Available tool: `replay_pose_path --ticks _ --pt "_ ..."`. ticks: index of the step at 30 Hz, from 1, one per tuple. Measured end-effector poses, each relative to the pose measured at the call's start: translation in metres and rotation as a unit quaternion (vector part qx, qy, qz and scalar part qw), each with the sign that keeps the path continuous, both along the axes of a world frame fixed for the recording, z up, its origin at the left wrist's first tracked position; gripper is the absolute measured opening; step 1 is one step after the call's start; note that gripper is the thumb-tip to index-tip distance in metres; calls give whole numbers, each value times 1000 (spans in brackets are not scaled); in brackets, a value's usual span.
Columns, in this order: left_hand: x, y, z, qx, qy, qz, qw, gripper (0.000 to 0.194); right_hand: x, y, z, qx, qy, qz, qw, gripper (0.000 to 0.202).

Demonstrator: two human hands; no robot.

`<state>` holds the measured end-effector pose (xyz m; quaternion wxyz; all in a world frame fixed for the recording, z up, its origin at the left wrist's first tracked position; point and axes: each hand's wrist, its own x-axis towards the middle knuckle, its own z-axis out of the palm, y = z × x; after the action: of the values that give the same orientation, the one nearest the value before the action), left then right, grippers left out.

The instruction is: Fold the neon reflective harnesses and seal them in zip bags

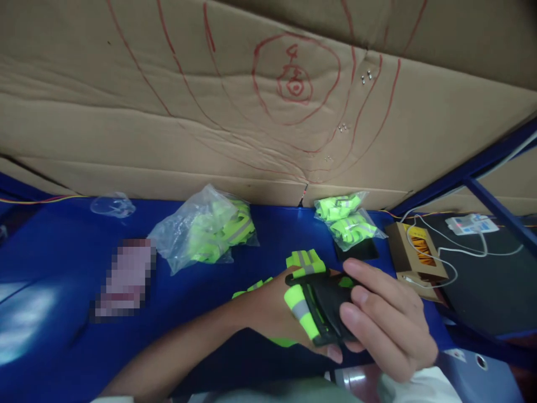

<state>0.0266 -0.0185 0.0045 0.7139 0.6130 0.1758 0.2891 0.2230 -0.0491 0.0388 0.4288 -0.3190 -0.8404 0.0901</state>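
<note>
A fluorescent yellow-green reflective strap (302,313) with a grey stripe and a black fitting (331,305) is bunched up in front of me. My left hand (274,308) is closed on it from the left; its thumb tip shows below the black part, and its other fingers are mostly hidden behind. From the right, my right hand (390,322) presses its bent fingertips against the black fitting. More of the strap hangs behind and below my left wrist. Exactly how the black part is joined to the band cannot be made out.
Clear bags of yellow-green straps (222,229) (350,221) lie on the blue table (176,291). A pixelated pinkish item (126,274) is left. A cardboard box (417,252), cables and a white power strip (472,224) are right. Cardboard with red rings (210,123) stands behind.
</note>
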Motion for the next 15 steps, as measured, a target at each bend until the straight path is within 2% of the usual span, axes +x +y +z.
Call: replay_pose_path --ticks 2,3,4,7,10,13,15 --pt "4 -5 3 -24 -19 -96 995 28 2 -1 -1 27 8 -3 1000 13" --pt "5 -7 4 -37 -22 -120 992 25 3 -1 0 40 -1 -4 999 13" --pt "6 -8 6 -47 -19 -115 992 24 4 -1 2 56 -14 -8 998 15" --pt "8 -7 6 -45 5 10 999 22 3 5 8 88 -44 -22 995 28" --pt "9 -2 2 -24 40 131 990 24 -2 24 10 1 -22 -27 999 27" --pt "8 -2 -10 -44 74 179 980 26 -6 43 11 -102 -20 -15 994 23" --pt "2 -4 -23 -111 77 194 972 34 -4 41 10 -78 -24 -37 996 28"
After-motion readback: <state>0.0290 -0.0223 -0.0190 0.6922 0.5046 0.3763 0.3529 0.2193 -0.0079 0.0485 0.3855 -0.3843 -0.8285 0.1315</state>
